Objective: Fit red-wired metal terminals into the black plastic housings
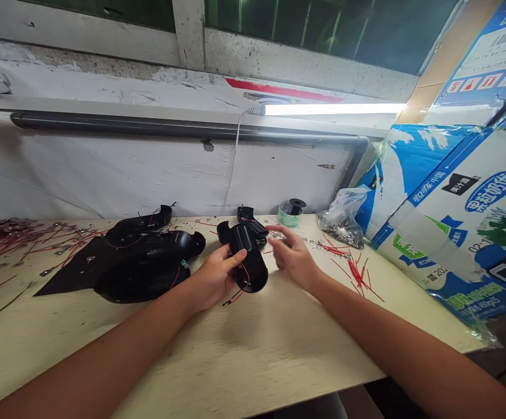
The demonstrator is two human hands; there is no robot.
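My left hand point(218, 279) is closed around a glossy black plastic housing point(253, 265), thumb on top, just above the table. A red wire and a dark wire hang from the housing's lower left side. Beyond it lies another black housing piece point(248, 216), partly hidden by the held one. To the right, my right hand point(294, 256) is empty as far as I can see, index finger stretched out and the others bent. Its fingertips are close to the held housing, apart from it. More black housings point(143, 265) lie to the left, some with wires and a small green part.
Red wires point(360, 273) lie scattered at right, with more wires point(26, 244) at left. Along the back stand a spool point(297, 205), a tape roll point(288, 218) and a plastic bag of small metal parts point(344, 224). Blue-white cartons point(462, 215) border the right side.
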